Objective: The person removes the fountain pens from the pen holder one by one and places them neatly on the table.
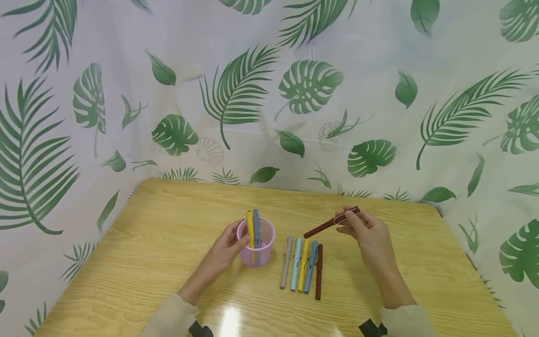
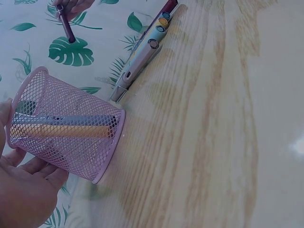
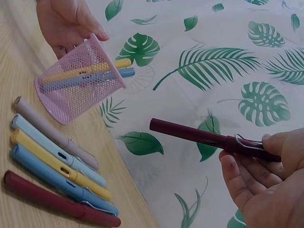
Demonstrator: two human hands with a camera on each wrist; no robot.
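maroon pen (image 1: 331, 223) pinched in right hand (image 1: 365, 232); left hand (image 1: 227, 246) grips pink cup (image 1: 255, 250); five pens (image 1: 301, 265) between.

Two hands at a wooden table (image 1: 168, 224), pens and a pink cup.

Left hand (image 1: 227, 248) grips the side of a pink mesh cup (image 1: 256, 248) holding a yellow pen (image 1: 250, 227) and a blue pen (image 1: 256, 224), upright. Right hand (image 1: 364, 231) pinches a dark red pen (image 1: 330, 223) by its clip end, lifted off the table, tilted. Between the hands, five pens in a row (image 1: 302, 266): beige, light blue, yellow, blue, dark red. Leaf-print curtain (image 1: 294, 84) behind.
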